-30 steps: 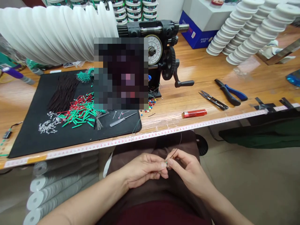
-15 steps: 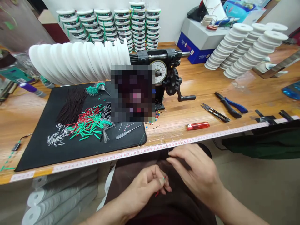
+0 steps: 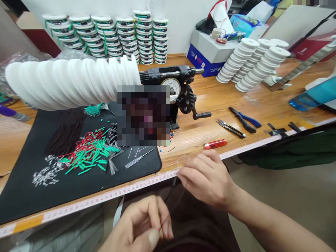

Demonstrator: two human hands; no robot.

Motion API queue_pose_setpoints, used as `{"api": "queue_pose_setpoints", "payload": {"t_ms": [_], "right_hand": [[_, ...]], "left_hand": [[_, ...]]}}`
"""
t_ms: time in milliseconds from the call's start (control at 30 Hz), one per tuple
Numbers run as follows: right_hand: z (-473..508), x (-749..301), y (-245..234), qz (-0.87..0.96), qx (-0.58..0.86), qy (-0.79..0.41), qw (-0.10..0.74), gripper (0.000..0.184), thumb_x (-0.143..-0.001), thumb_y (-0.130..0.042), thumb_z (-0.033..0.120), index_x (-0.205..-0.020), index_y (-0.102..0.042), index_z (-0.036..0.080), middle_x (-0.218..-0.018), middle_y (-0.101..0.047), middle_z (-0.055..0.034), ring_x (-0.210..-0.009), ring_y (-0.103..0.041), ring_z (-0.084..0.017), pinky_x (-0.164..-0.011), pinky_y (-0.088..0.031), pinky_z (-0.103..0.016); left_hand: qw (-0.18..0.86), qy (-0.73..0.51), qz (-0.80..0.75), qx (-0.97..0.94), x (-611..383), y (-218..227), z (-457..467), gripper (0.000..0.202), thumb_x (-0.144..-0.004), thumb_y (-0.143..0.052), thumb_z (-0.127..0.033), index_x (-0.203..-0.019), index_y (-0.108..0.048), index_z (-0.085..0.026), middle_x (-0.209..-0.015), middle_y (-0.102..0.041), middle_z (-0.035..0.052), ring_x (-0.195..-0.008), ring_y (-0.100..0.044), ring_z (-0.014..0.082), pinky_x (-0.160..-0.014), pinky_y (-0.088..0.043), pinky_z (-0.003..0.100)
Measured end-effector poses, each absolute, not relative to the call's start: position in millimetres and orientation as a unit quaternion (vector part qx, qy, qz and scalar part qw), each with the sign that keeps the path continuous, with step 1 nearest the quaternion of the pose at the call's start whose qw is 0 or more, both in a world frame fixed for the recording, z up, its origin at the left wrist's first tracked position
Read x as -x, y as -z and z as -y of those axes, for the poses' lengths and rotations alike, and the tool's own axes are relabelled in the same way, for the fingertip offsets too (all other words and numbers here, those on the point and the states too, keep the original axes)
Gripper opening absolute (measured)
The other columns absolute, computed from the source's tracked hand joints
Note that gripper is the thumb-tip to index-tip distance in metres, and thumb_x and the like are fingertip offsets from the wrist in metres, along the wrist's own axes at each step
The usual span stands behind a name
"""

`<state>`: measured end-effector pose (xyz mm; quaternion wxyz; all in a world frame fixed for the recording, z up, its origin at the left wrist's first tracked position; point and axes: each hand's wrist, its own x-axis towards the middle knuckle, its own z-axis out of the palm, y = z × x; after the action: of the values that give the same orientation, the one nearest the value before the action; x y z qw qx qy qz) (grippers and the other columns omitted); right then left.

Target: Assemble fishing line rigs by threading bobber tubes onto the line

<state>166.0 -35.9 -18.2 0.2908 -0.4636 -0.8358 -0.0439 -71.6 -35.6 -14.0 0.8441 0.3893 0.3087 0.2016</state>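
My left hand (image 3: 147,220) is closed low in front of the dark apron, thumb and fingers pinching a thin red thread (image 3: 163,224). My right hand (image 3: 204,176) is at the table's front edge over the measuring tape (image 3: 151,181), with its fingertips pressed together. Whatever they pinch is too small or hidden to tell. Just below those fingertips shows a small dark piece (image 3: 174,180). Left of the hands, a black mat (image 3: 86,196) bears a pile of green tubes (image 3: 85,171), red cords (image 3: 88,143), small metal clips (image 3: 47,171) and dark strands (image 3: 65,133).
A hand-cranked winder (image 3: 187,98) carrying white foam spools (image 3: 78,82) stands behind the mat. A red lighter (image 3: 215,144), thread snips (image 3: 231,128) and pliers (image 3: 245,120) lie at right. Behind are stacked wound spools (image 3: 145,38), a blue-grey box (image 3: 204,57) and white spool stacks (image 3: 262,70).
The view has shifted. My left hand has come down and nearer to me with the red thread. My right hand has moved slightly left along the table edge.
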Motion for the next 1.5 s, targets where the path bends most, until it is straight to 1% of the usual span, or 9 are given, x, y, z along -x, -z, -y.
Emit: {"api": "queue_pose_setpoints", "payload": {"t_ms": [133, 267, 500, 600, 800, 1133, 1300, 1400, 1500], "right_hand": [[75, -183, 26, 0.738, 0.541, -0.067, 0.397, 0.014, -0.086, -0.055, 0.008, -0.088, -0.052, 0.021, -0.073, -0.059, 0.0010, -0.064, -0.057, -0.016, -0.067, -0.042, -0.034], [98, -191, 27, 0.685, 0.572, -0.097, 0.441, 0.016, -0.088, -0.060, 0.005, -0.093, -0.057, 0.020, -0.077, -0.062, -0.0004, -0.068, -0.058, -0.016, -0.067, -0.046, -0.033], [98, -210, 29, 0.485, 0.649, -0.222, 0.543, 0.015, -0.095, -0.057, 0.016, -0.082, -0.056, 0.021, -0.072, -0.051, 0.0012, -0.064, -0.051, -0.014, -0.055, -0.044, -0.027], [101, -205, 28, 0.554, 0.624, -0.198, 0.513, 0.010, -0.093, -0.058, 0.011, -0.089, -0.060, 0.020, -0.075, -0.057, 0.0000, -0.067, -0.055, -0.015, -0.058, -0.047, -0.028], [104, -189, 30, 0.754, 0.553, -0.018, 0.354, 0.016, -0.092, -0.060, 0.005, -0.105, -0.063, 0.014, -0.076, -0.066, -0.0028, -0.066, -0.057, -0.016, -0.062, -0.045, -0.033], [104, -196, 33, 0.813, 0.513, 0.000, 0.276, 0.015, -0.097, -0.051, 0.006, -0.102, -0.064, 0.009, -0.080, -0.065, -0.0070, -0.071, -0.056, -0.020, -0.068, -0.040, -0.037], [105, -202, 27, 0.846, 0.481, -0.002, 0.229, 0.024, -0.098, -0.042, 0.004, -0.105, -0.065, 0.006, -0.080, -0.067, -0.0083, -0.070, -0.059, -0.021, -0.066, -0.041, -0.038], [100, -208, 22, 0.848, 0.462, -0.038, 0.255, 0.021, -0.099, -0.045, 0.007, -0.105, -0.065, 0.010, -0.082, -0.069, -0.0067, -0.070, -0.062, -0.019, -0.066, -0.046, -0.037], [85, -216, 22, 0.800, 0.494, -0.062, 0.334, 0.013, -0.096, -0.056, 0.007, -0.105, -0.062, 0.015, -0.096, -0.072, -0.0084, -0.084, -0.069, -0.019, -0.074, -0.054, -0.033]], "left_hand": [[0.868, -0.230, -0.333, -0.288, 26, 31, 33, 0.028, -0.084, -0.074, -0.038, -0.074, -0.057, -0.018, -0.083, -0.060, 0.0041, -0.076, -0.053, 0.0151, -0.071, -0.046, 0.026], [0.898, -0.212, -0.349, -0.163, -22, 37, 32, 0.018, -0.081, -0.078, -0.026, -0.077, -0.064, -0.016, -0.089, -0.061, 0.0041, -0.085, -0.056, 0.0146, -0.072, -0.050, 0.023], [0.893, -0.245, -0.376, -0.038, -44, 34, 31, 0.022, -0.069, -0.089, -0.023, -0.083, -0.074, -0.014, -0.095, -0.067, 0.0046, -0.086, -0.063, 0.0142, -0.068, -0.055, 0.020], [0.889, -0.252, -0.381, -0.022, -45, 35, 33, 0.023, -0.068, -0.090, -0.022, -0.083, -0.076, -0.013, -0.097, -0.069, 0.0058, -0.087, -0.064, 0.0144, -0.071, -0.057, 0.020], [0.882, -0.269, -0.388, -0.011, -50, 36, 33, 0.026, -0.064, -0.091, -0.021, -0.082, -0.077, -0.009, -0.088, -0.070, 0.0071, -0.080, -0.064, 0.0139, -0.073, -0.058, 0.021], [0.865, -0.309, -0.393, 0.041, -56, 29, 35, 0.027, -0.058, -0.092, -0.016, -0.078, -0.077, -0.007, -0.084, -0.071, 0.0077, -0.077, -0.066, 0.0137, -0.072, -0.059, 0.020], [0.861, -0.322, -0.393, 0.026, -57, 33, 39, 0.028, -0.060, -0.093, -0.019, -0.079, -0.077, -0.006, -0.085, -0.071, 0.0084, -0.076, -0.065, 0.0124, -0.069, -0.057, 0.017], [0.868, -0.311, -0.387, 0.001, -55, 33, 40, 0.028, -0.064, -0.092, -0.022, -0.081, -0.077, -0.006, -0.077, -0.069, 0.0064, -0.061, -0.055, 0.0061, -0.058, -0.051, 0.013], [0.871, -0.301, -0.387, 0.015, -53, 28, 38, 0.028, -0.059, -0.093, -0.019, -0.076, -0.076, -0.006, -0.077, -0.067, 0.0054, -0.060, -0.053, 0.0051, -0.053, -0.046, 0.012]]}}
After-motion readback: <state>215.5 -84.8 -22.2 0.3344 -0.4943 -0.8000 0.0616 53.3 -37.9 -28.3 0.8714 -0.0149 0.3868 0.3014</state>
